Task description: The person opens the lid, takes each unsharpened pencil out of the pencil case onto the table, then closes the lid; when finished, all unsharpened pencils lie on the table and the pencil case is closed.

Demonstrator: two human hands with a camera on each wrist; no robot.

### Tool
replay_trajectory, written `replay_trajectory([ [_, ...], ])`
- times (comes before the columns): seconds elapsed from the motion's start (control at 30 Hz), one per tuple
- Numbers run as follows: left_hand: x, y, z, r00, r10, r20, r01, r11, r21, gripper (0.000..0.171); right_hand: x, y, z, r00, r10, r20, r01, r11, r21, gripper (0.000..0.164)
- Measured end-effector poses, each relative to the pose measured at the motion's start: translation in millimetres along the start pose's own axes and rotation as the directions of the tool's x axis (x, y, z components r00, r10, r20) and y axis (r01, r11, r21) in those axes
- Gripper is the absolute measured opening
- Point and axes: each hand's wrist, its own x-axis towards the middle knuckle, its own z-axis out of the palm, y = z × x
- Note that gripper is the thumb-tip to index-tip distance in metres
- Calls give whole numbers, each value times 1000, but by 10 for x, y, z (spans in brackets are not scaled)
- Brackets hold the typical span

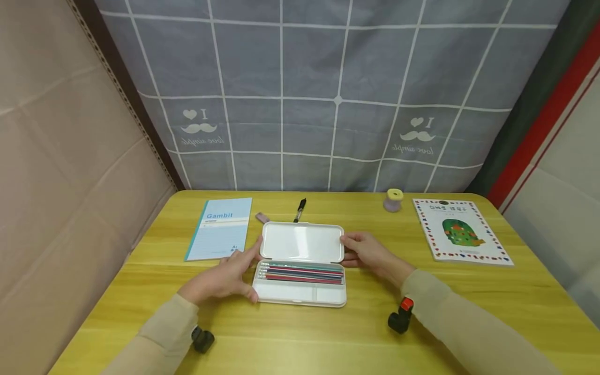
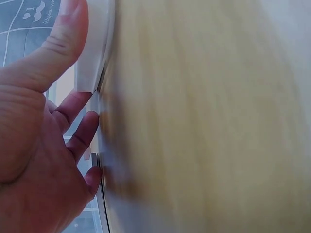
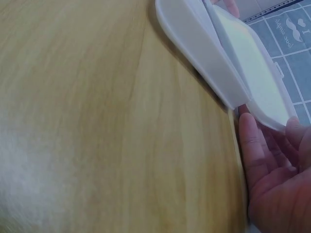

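Note:
A white pencil case lies with its lid raised, the hinge across its middle. Several pencils rest side by side in its rear compartment. My left hand grips the left end, thumb at the near corner and forefinger by the hinge; in the left wrist view the thumb lies along the white side and the other fingers are loosely bent near the table. On the right, my right hand pinches the lid's edge. The right wrist view shows the thumb on the lid's rim and fingers beneath.
A blue notebook lies to the left. Behind the case are a mauve eraser and a black pen. A yellow and purple spool-shaped thing stands near the back edge, with a picture book right of it. A grey grid cloth hangs behind the table.

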Motion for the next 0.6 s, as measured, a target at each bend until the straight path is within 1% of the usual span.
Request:
replay_trajectory([
  [0.13,-8,16,-25,1000,-5,10,5,1000,-12,143,0,-9,9,1000,-8,-12,8,1000,-20,44],
  [0.2,-11,26,-36,1000,-7,16,7,1000,-20,144,-16,-19,18,998,-37,-49,35,998,-49,46],
  [0.23,-11,27,-38,1000,-9,21,10,1000,-22,143,-30,-23,23,994,-71,-85,65,995,-73,46],
  [0.27,-9,27,-41,1000,-11,24,11,1000,-22,143,-48,-29,28,984,-122,-126,108,988,-115,45],
  [0.3,-6,27,-42,999,-14,29,15,1000,-21,143,-74,-43,35,967,-188,-170,158,972,-176,43],
  [0.33,-3,26,-44,999,-17,34,17,1000,-19,143,-100,-62,44,941,-267,-207,215,946,-244,40],
  [0.37,3,19,-44,999,-19,39,19,1000,-15,143,-128,-84,58,905,-353,-237,268,907,-325,37],
  [0.4,7,14,-47,999,-18,42,19,1000,-12,143,-158,-112,77,863,-440,-249,315,853,-416,33],
  [0.43,11,8,-50,999,-21,45,21,1000,-9,143,-184,-140,102,817,-524,-240,359,789,-500,30],
  [0.47,15,4,-53,999,-20,47,21,1000,-8,143,-215,-172,135,775,-596,-210,396,718,-573,28],
  [0.5,16,2,-56,999,-22,50,22,1000,-9,144,-239,-200,175,741,-649,-170,425,651,-629,27],
  [0.53,16,-2,-60,999,-20,50,20,1000,-12,144,-255,-219,217,716,-688,-122,452,590,-669,27],
  [0.57,14,-6,-63,999,-16,52,17,1000,-13,144,-273,-234,264,701,-709,-75,467,536,-703,26],
  [0.6,11,-7,-68,999,-12,51,13,1000,-19,144,-286,-244,313,695,-718,-28,479,491,-728,26],
])
